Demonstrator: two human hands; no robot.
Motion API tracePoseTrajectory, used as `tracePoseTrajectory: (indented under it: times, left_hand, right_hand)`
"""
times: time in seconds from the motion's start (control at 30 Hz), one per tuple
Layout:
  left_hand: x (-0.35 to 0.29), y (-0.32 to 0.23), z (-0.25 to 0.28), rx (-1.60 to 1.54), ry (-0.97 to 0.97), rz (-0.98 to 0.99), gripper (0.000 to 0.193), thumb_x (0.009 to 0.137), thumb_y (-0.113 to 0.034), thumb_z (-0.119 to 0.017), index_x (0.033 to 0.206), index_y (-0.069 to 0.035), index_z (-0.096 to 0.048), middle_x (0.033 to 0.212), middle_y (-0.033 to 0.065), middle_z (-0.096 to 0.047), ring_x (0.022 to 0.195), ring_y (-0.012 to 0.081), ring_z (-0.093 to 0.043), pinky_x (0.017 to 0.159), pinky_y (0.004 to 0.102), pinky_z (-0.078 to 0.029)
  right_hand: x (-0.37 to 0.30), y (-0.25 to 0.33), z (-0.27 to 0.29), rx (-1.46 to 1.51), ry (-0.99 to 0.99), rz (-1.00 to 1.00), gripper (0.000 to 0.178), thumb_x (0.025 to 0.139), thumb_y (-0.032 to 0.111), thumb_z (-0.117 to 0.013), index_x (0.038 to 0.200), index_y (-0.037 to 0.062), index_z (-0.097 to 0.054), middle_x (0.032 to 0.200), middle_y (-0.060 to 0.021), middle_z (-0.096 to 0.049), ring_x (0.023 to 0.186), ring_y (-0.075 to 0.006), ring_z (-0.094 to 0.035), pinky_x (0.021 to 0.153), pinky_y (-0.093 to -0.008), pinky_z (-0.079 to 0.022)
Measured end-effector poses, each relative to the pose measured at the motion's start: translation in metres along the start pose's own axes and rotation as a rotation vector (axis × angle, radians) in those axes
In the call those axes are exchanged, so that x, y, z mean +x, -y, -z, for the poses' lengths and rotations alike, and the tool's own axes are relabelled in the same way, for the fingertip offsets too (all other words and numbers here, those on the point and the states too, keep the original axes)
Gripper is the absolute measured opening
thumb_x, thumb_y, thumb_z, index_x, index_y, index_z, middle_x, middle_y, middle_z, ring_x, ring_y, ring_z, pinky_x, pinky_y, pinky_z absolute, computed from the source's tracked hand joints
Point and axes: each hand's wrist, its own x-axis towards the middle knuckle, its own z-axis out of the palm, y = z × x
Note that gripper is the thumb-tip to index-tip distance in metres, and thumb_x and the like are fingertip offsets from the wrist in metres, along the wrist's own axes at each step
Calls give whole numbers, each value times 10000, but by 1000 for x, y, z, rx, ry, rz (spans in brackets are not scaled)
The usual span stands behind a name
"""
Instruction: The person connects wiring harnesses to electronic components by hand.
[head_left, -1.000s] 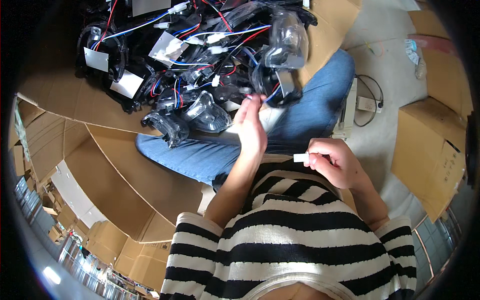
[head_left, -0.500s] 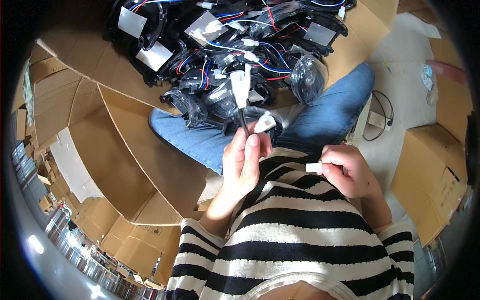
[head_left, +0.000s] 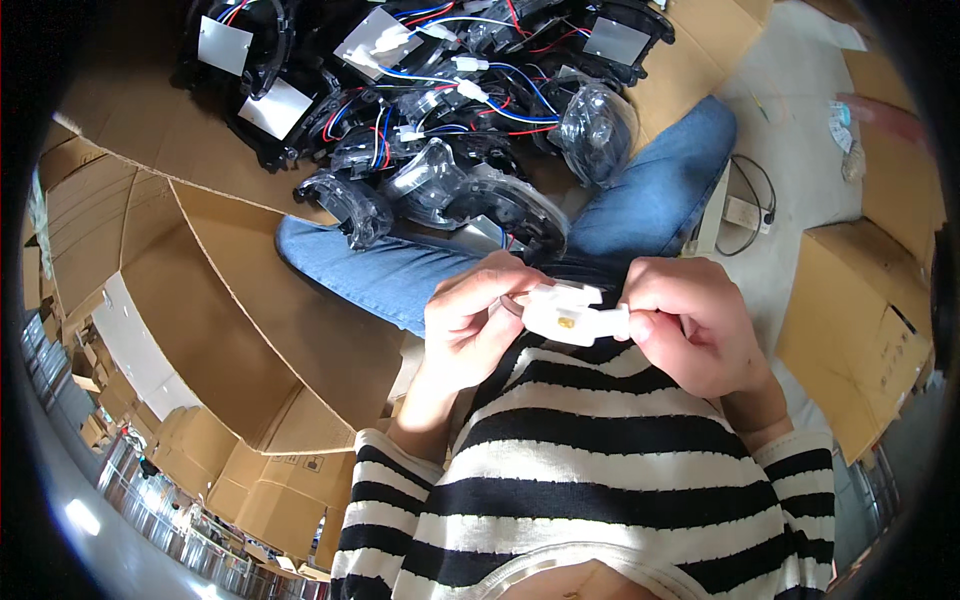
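My left hand (head_left: 468,325) is closed in a pinch on white plastic connectors (head_left: 556,318) in front of my striped top, with a bit of thin lead looping by the fingertips. A small yellowish spot shows on one connector. From the other side, my right hand (head_left: 695,325) pinches a small white plug (head_left: 613,322), its end touching or right against the connectors. Whether it sits inside one of them I cannot tell. Just beyond my hands lies a pile of black lamp units (head_left: 440,190) with clear covers and red, blue and white wires.
The lamp units lie on cardboard (head_left: 140,110) between and beyond my jeans-clad legs (head_left: 660,200). An open cardboard box (head_left: 240,310) stands at my left. At the right are another carton (head_left: 850,330) and a black cable (head_left: 768,200) on the floor.
The left hand has lowered and turned the connectors from upright to sideways, toward the right. The right hand's plug has come up to meet them. The view has shifted slightly.
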Motion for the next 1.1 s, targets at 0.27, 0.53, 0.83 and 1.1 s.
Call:
tracePoseTrajectory:
  times: [0.27,0.53,0.83,1.1]
  left_hand:
    - [5,-3,-2,308,-84,-102,156,731,10,-520,880,40,-557,770,111,-596,592,154,-513,563,254,-402]
    - [7,-8,0,408,-48,-94,244,779,-76,-504,992,40,-533,732,96,-567,589,155,-519,557,243,-415]
    - [5,-22,8,166,15,-54,285,832,-133,-479,1052,44,-509,807,131,-595,682,183,-593,622,255,-464]
    - [-1,-35,18,75,143,224,255,847,-142,-442,993,43,-539,720,116,-586,615,179,-552,537,272,-424]
  right_hand:
    - [0,-4,-6,-109,-155,-90,25,715,12,-522,700,-6,-513,531,-71,-453,422,-125,-383,406,-255,-289]
    - [1,-13,-10,-141,-183,-47,37,716,-3,-513,681,-10,-505,554,-72,-465,433,-129,-392,418,-249,-298]
    - [-10,5,11,-28,-93,23,47,687,22,-502,646,1,-508,540,-46,-429,440,-116,-357,418,-242,-275]
    - [-6,16,14,-45,10,155,63,669,65,-495,636,11,-502,536,-71,-458,442,-188,-411,416,-283,-306]
